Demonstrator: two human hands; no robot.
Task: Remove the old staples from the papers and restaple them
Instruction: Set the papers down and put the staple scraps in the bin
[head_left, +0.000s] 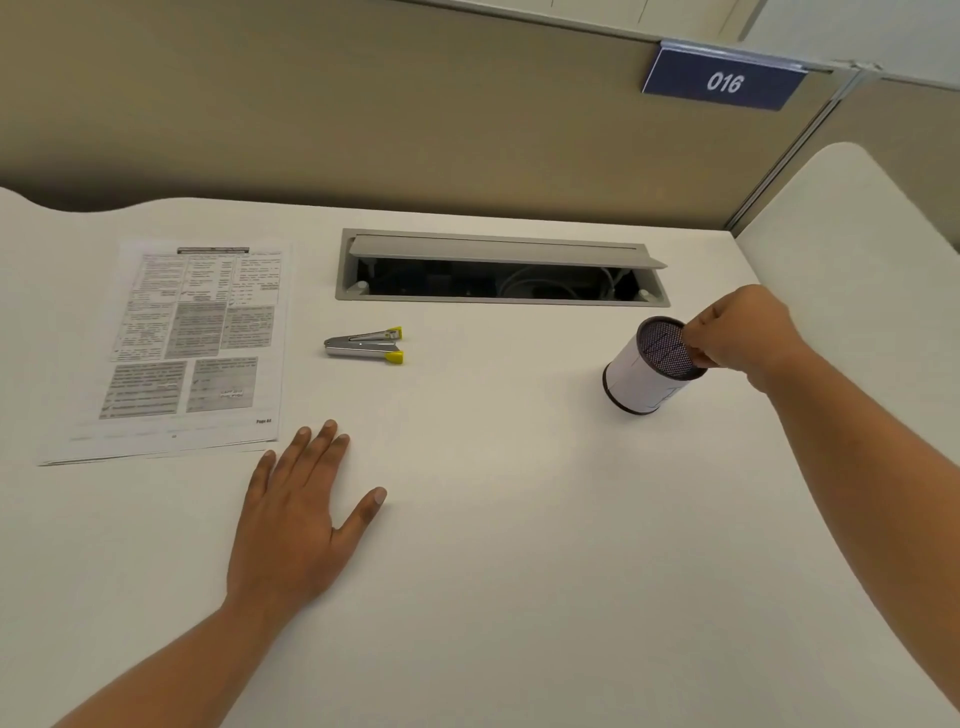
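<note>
Head view, looking forward and down, close over desk (493, 519)

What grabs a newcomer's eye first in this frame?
Probably the right hand pinching at the rim of a white-wrapped mesh cup at the desk's right, below the open cable tray. Next, the yellow-tipped stapler lying mid-desk, apart from the printed papers at far left. The left hand rests flat on the bare desk, just off the papers' near corner.
</note>
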